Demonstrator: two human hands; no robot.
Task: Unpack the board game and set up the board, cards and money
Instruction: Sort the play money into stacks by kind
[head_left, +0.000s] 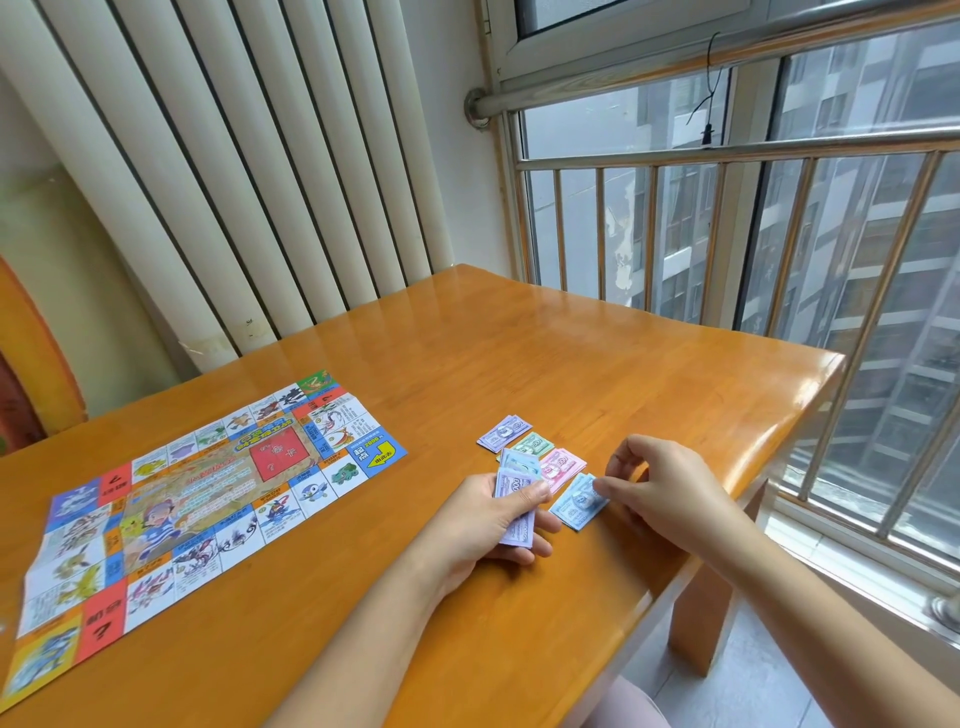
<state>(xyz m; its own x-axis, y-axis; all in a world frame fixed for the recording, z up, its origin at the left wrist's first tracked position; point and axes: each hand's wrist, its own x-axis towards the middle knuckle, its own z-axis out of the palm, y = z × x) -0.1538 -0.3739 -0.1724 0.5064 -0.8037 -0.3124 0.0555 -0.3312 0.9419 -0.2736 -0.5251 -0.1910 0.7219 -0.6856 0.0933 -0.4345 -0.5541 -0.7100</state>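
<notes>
The paper game board lies unfolded and flat on the left half of the orange wooden table. To its right are small sorted piles of play money: a purple pile, a green pile, a pink pile and a light blue pile. My left hand grips a stack of purple notes. My right hand hovers over the blue pile, its thumb and forefinger touching the top blue note. No cards are in view.
A white ribbed radiator stands behind the table. A window with a metal railing runs along the right side. The table's right edge is close to my right hand, with floor below it.
</notes>
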